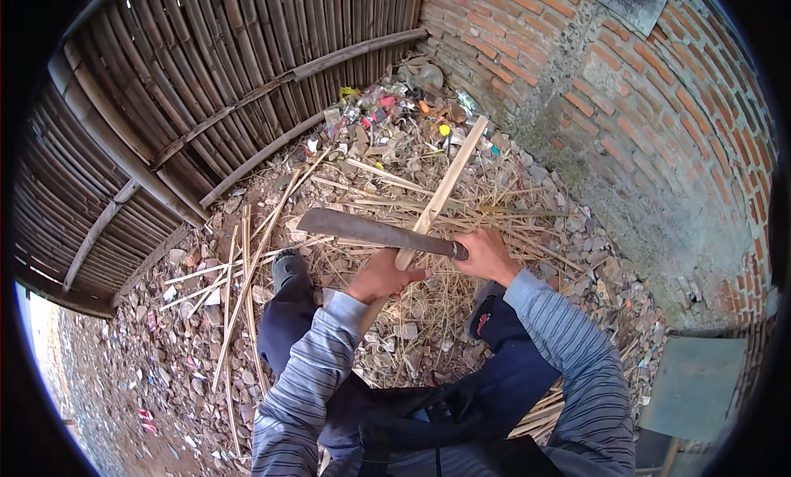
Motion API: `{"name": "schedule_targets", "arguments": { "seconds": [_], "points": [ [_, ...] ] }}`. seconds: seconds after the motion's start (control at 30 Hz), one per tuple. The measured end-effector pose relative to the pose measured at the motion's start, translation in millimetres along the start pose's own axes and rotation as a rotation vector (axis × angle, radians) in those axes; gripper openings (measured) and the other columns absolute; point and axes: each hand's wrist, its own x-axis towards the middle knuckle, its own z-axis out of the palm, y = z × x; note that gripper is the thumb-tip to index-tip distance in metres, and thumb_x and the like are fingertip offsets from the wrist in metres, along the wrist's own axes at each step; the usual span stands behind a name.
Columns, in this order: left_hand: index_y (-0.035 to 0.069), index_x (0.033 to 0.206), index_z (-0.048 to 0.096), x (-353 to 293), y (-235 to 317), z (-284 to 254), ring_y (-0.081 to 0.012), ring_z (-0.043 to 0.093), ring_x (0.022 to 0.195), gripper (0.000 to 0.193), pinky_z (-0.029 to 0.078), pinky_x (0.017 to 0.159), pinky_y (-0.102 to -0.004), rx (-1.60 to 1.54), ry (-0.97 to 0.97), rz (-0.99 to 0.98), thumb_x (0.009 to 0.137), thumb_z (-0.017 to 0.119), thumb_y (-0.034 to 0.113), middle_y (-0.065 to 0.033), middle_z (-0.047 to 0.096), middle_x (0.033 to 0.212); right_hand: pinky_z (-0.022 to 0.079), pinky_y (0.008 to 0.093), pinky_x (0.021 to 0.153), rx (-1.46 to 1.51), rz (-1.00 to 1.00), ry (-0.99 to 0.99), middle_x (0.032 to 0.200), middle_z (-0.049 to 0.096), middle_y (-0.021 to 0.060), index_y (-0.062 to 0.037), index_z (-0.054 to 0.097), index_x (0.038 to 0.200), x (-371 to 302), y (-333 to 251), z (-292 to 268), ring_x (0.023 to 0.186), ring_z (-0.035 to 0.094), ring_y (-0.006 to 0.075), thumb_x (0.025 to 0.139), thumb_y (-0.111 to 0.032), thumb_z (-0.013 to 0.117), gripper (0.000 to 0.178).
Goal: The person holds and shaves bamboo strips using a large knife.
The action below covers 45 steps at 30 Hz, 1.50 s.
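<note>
My left hand is closed round a long, pale strip of split bamboo or wood, which slants away from me to the far right. In my right hand is the handle of a machete. Its broad, dark blade points left and lies across the strip, just beyond my left hand. From this view I cannot tell whether the edge has cut into the wood. Only the end of the handle shows at my right fist.
Pale split strips and shavings litter the rubble ground around my shoes. Coloured rubbish heaps in the far corner. A bamboo slat wall rises at left, a brick wall at right. A greenish panel stands lower right.
</note>
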Motion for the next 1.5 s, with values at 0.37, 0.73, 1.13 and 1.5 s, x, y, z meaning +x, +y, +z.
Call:
{"name": "schedule_targets", "arguments": {
  "seconds": [0.37,0.73,1.13,1.5],
  "points": [
    [-0.002,0.09,0.061,32,-1,1,-0.0124,0.057,0.046,0.042,0.048,0.04,-0.0292,0.165,-0.019,-0.19,0.086,0.087,0.03,-0.0031,0.06,0.067,0.058,0.0485,0.066,0.066,0.104,-0.017,0.068,0.07,0.0148,-0.0114,0.074,0.084,9,22,16,0.064,0.072,0.035,0.078,-0.018,0.071,0.009],
    [-0.006,0.128,0.052,11,-24,-2,-0.0291,0.077,0.087,0.03,0.067,0.076,-0.0379,-0.293,-0.238,-0.276,0.106,0.062,0.013,-0.0188,0.072,0.104,0.054,0.0477,0.068,0.228,0.351,0.017,0.074,0.071,0.0174,-0.0046,0.074,0.086,1,36,6,0.069,0.071,0.0331,0.085,-0.031,0.075,0.026],
    [-0.007,0.138,0.043,-33,155,-59,-0.0237,0.074,0.078,0.032,0.068,0.071,-0.0345,-0.016,0.036,0.316,0.108,0.043,0.004,-0.0183,0.069,0.104,0.038,0.0344,0.051,0.783,0.398,0.508,0.058,0.042,-0.0043,-0.0111,0.056,0.072,-17,40,-44,0.049,0.043,0.0113,0.099,-0.039,0.074,0.043],
    [0.001,0.131,0.048,-92,365,-113,-0.0315,0.072,0.113,0.023,0.059,0.103,-0.0466,0.036,0.426,1.006,0.114,0.041,0.015,-0.0153,0.072,0.108,0.032,0.0252,0.042,1.244,0.444,0.444,0.062,0.042,-0.0075,0.0007,0.067,0.118,-41,12,-66,0.046,0.039,0.0042,0.1,-0.031,0.075,0.038]
  ]
}}
